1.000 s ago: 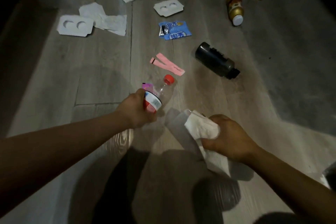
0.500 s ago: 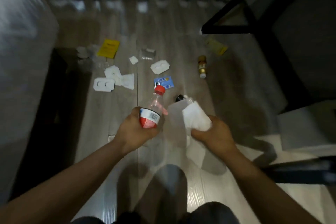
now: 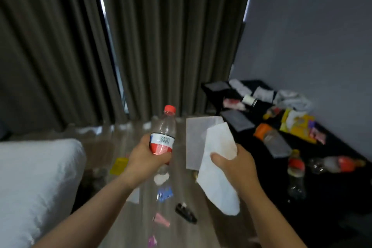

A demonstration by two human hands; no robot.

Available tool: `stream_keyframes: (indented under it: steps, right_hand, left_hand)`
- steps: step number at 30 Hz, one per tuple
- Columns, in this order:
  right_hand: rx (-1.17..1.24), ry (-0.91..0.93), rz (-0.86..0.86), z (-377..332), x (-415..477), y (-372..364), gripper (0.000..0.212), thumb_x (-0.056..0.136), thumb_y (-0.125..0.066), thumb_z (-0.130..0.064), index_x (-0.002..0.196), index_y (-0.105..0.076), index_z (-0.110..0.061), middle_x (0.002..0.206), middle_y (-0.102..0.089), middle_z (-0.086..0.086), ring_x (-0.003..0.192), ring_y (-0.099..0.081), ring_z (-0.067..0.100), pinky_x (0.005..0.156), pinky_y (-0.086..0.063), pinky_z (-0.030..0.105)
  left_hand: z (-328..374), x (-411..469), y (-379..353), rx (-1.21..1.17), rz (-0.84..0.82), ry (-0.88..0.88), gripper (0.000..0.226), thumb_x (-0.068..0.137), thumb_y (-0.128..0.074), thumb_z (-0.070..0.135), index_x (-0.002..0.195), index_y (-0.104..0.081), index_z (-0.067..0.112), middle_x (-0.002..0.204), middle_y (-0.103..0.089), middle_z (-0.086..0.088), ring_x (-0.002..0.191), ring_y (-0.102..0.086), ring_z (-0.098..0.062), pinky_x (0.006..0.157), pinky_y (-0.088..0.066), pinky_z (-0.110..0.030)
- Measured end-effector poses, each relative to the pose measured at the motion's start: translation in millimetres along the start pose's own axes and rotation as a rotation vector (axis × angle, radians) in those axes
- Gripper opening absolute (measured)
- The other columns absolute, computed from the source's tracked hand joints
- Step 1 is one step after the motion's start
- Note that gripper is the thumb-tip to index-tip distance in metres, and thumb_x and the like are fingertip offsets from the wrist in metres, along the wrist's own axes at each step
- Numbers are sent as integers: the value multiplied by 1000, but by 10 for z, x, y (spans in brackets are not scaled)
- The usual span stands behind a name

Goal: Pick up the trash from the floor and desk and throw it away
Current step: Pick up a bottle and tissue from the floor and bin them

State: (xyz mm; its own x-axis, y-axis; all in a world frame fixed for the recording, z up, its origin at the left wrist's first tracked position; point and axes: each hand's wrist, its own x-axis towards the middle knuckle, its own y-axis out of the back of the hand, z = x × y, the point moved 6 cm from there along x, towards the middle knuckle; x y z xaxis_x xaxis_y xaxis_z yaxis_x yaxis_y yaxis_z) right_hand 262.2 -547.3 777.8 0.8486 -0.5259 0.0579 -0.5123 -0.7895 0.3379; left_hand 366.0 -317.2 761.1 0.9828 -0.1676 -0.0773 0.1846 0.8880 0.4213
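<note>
Left hand [image 3: 150,155] grips a clear plastic bottle [image 3: 164,133] around its red-and-white label, red cap up, in the air above the floor [image 3: 203,229]. Right hand [image 3: 233,164] pinches a white paper sheet [image 3: 218,179] between thumb and curled fingers, a grey sheet [image 3: 195,143] behind it, just beside the bottle. A blue wrapper [image 3: 165,193], a black bottle [image 3: 185,210] and a pink strip [image 3: 162,220] lie on the floor below the hands, and the black desk [image 3: 332,197] at the right carries an orange-capped bottle [image 3: 271,139] near its left edge and a red-labelled bottle [image 3: 296,173] upright toward its near edge.
</note>
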Motion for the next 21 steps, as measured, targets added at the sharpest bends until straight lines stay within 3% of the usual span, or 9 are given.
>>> stream_keyframes:
  steps: [3,7,11,17,21]
  right_hand:
    - [-2,133,79,-777,33,566,31,74,-75,-25,94,-52,-33,87,-55,-19,77,-51,-4,57,-41,19]
    - [-6,268,211,-1636,-126,1221,25,70,-77,-26,75,-54,-33,82,-58,-20,78,-55,-2,57,-42,19]
    - [32,350,305,-2345,-464,1655,14,70,-76,-24,78,-64,-26,73,-70,-9,68,-67,6,55,-54,24]
    - [129,442,444,-3096,-1231,1977,9,76,-73,-18,79,-67,-22,73,-73,-13,61,-69,6,44,-51,19]
    - [82,458,576,-3330,-1808,2022,10,74,-74,-19,80,-67,-21,75,-73,-10,64,-70,8,49,-53,22]
  left_hand:
    - [826,-107,105,-25,16,-137,56,61,-79,22,109,-52,32,87,-67,7,73,-64,-8,53,-46,-17]
    - [1801,-348,249,-92,7,-331,54,63,-78,28,108,-50,36,89,-64,10,74,-62,-5,44,-40,-6]
    - [2604,-687,495,-144,-42,-547,55,63,-77,32,109,-49,40,89,-64,13,73,-63,-1,46,-43,-6]
    - [3263,-1225,948,-226,-158,-786,57,65,-79,34,114,-50,38,96,-65,15,80,-65,1,59,-49,-10]
    - [3368,-1498,1119,-298,-277,-892,51,68,-81,32,109,-52,43,95,-67,17,82,-66,2,59,-51,-11]
